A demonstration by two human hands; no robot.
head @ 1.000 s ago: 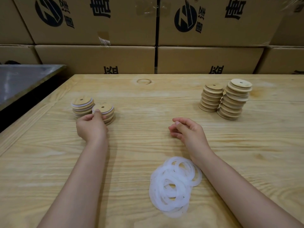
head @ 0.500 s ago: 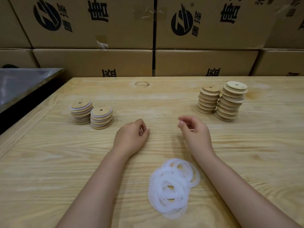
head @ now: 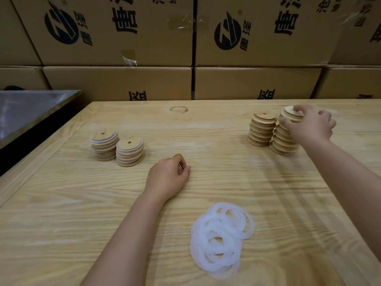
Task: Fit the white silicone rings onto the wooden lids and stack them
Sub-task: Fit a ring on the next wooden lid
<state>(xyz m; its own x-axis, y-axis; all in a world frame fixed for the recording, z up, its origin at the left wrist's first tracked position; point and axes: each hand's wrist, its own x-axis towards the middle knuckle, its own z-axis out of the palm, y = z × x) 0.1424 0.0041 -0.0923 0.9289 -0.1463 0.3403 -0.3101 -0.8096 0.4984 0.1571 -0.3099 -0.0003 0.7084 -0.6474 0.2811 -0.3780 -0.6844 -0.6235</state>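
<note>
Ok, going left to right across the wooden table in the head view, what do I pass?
Two ringed lid stacks → left hand → white silicone rings → shorter bare lid stack → right hand, gripping the taller bare lid stack.

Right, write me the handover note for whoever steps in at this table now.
Left hand: loosely curled, empty, resting on the table.
Right hand: grips the top lid of the taller bare stack; the shorter bare stack stands beside it.
Done: rear ringed stack and front ringed stack, on the left.
Left to do: ring both bare stacks from the ring pile lying near you.
</note>
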